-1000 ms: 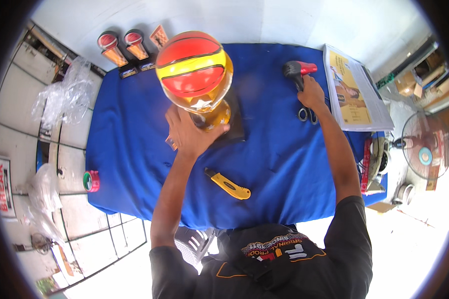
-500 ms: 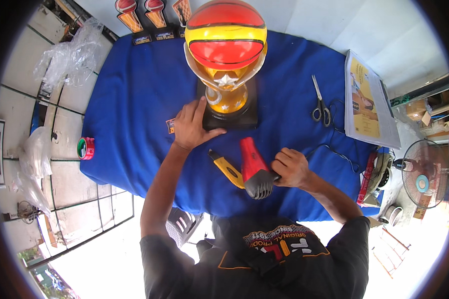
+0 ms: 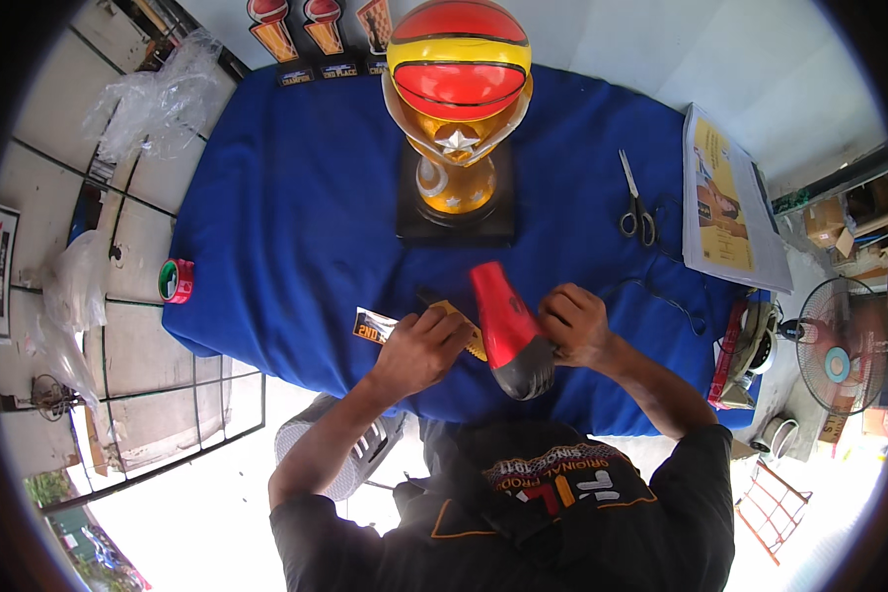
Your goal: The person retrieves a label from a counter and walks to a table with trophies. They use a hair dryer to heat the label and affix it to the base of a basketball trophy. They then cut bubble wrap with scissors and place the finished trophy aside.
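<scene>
My left hand (image 3: 422, 347) is closed, with a small black, white and orange printed label (image 3: 372, 326) sticking out beside its fingers. Partly covered by that hand, a yellow utility knife (image 3: 475, 343) lies on the cloth. My right hand (image 3: 574, 324) grips the handle of a red and black hair dryer (image 3: 504, 311), its red nozzle pointing away from me toward the trophy. The trophy (image 3: 456, 187) stands upright beyond both hands, gold and silver with stars on a black base, and a red and yellow basketball (image 3: 459, 64) tops it.
Blue cloth (image 3: 286, 197) covers the table. Scissors (image 3: 636, 202), a cable and a stack of printed sheets (image 3: 725, 197) lie at right. Small trophies (image 3: 324, 39) stand far left, a tape roll (image 3: 176, 281) at the left edge. A fan (image 3: 839, 345) is off the table's right side.
My left hand has left the trophy's base and come nearer to me, now with the label, which lay on the cloth before. The hair dryer has shifted only slightly in my right hand.
</scene>
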Action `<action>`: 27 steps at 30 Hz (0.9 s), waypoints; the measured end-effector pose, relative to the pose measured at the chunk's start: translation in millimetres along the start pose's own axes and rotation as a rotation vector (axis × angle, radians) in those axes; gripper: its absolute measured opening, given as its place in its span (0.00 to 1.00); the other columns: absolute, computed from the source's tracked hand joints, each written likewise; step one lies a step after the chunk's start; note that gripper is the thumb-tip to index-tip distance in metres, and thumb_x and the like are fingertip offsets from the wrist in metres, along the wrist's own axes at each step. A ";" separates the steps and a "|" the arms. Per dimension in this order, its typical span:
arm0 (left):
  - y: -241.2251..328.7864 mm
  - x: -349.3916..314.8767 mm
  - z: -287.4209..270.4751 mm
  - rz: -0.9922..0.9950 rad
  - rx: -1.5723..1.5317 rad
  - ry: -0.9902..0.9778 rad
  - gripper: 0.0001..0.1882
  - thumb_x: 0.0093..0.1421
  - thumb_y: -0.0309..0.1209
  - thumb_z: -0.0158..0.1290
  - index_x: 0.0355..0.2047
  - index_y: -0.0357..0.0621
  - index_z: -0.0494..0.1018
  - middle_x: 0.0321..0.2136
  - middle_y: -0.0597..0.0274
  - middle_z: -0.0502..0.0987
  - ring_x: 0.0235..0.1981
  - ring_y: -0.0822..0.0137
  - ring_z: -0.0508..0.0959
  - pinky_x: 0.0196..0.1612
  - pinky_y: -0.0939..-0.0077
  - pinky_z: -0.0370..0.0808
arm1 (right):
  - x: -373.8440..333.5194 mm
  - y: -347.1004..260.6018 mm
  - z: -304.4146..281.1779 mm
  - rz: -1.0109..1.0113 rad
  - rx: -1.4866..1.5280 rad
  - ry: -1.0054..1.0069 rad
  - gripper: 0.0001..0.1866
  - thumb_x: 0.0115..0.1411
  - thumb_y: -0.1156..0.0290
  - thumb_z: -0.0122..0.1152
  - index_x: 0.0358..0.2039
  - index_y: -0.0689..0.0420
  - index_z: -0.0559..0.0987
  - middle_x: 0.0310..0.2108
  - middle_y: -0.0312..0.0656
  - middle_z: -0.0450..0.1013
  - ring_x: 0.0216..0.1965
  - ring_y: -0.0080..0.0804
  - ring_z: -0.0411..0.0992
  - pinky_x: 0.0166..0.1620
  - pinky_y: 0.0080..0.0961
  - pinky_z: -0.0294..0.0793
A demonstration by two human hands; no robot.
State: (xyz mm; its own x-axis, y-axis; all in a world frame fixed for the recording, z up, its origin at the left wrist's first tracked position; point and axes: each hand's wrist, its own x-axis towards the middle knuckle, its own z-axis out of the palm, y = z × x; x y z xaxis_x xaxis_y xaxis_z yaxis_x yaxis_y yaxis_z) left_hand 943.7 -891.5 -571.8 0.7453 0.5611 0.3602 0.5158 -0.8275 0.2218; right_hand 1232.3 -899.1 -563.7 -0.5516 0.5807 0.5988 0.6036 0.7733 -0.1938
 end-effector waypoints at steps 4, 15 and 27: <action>-9.0 17.9 3.5 0.027 -0.010 -0.006 0.11 0.51 0.32 0.58 0.36 0.46 0.76 0.34 0.66 0.73 0.42 0.62 0.75 0.35 0.67 0.74 | -3.1 -2.7 -6.5 -0.006 -0.053 0.002 0.20 0.33 0.61 0.66 0.28 0.58 0.76 0.32 0.41 0.71 0.32 0.40 0.74 0.31 0.34 0.75; -12.3 28.0 2.2 -0.198 -0.111 -0.198 0.15 0.57 0.37 0.59 0.42 0.46 0.77 0.36 0.56 0.75 0.40 0.53 0.78 0.38 0.59 0.80 | -21.5 -21.1 -15.4 0.059 -0.059 -0.087 0.27 0.24 0.65 0.72 0.31 0.51 0.75 0.37 0.37 0.70 0.41 0.39 0.71 0.42 0.39 0.72; -18.7 42.1 -37.7 -0.405 -0.149 -0.675 0.42 0.54 0.34 0.59 0.70 0.57 0.58 0.42 0.46 0.79 0.43 0.45 0.81 0.45 0.52 0.79 | -17.8 -21.7 5.4 0.122 -0.060 -0.023 0.20 0.29 0.70 0.71 0.27 0.53 0.75 0.34 0.39 0.69 0.38 0.40 0.70 0.40 0.38 0.68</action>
State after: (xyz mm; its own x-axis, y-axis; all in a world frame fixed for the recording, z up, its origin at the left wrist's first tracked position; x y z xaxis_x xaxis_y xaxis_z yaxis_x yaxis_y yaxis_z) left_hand 949.5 -853.2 -526.6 0.6320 0.6699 -0.3896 0.7743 -0.5244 0.3542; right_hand 1225.9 -924.8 -574.4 -0.4847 0.6756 0.5555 0.7000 0.6804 -0.2167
